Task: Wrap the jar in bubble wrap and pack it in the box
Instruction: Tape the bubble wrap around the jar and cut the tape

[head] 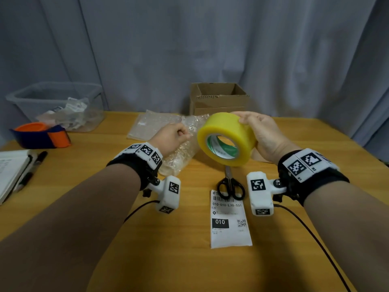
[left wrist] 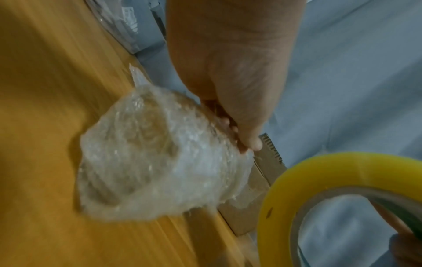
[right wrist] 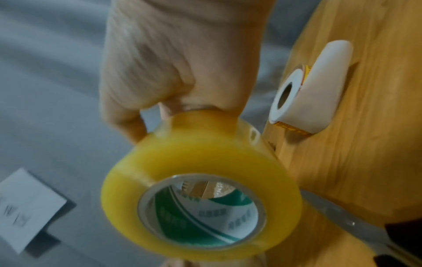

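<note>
The jar, wrapped in bubble wrap (head: 179, 159) (left wrist: 148, 162), lies on its side on the wooden table. My left hand (head: 172, 135) (left wrist: 233, 72) is over its top, fingers curled and pinching the wrap. Just to the right, my right hand (head: 259, 131) (right wrist: 182, 63) grips a big yellow tape roll (head: 226, 127) (left wrist: 319, 166) (right wrist: 194, 162) in the air, its core facing me. The open cardboard box (head: 219, 100) (left wrist: 251, 207) stands at the table's back edge behind the roll. No loose tape end can be made out.
Flat spare bubble wrap (head: 151, 125) lies behind the jar. Black scissors (head: 230, 186) and a shipping label (head: 229, 224) sit near me. A clear bin (head: 56, 102), an orange-and-blue item (head: 42, 135) and a notebook (head: 10, 171) are at left. A white tape dispenser (right wrist: 324, 86) is at right.
</note>
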